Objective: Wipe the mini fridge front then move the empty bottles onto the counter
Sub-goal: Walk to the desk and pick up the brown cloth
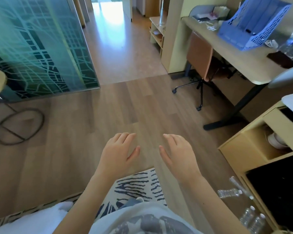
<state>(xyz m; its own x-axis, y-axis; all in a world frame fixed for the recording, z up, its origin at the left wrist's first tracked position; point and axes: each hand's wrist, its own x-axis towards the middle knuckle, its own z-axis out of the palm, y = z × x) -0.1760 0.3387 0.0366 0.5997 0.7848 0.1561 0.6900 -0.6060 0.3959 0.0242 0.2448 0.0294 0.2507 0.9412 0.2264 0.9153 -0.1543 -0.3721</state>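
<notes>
left hand [119,150], right hand [177,152], fingers spread, empty

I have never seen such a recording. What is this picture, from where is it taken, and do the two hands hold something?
There is no machine here. A person wears one camera on the head, looking forward and down. You see the left hand and right hand, both open and empty, above a wooden floor. At the lower right stands a dark mini fridge inside a pale cabinet, with clear plastic bottles on the floor beside it. A desk with a blue file tray stands further back.
</notes>
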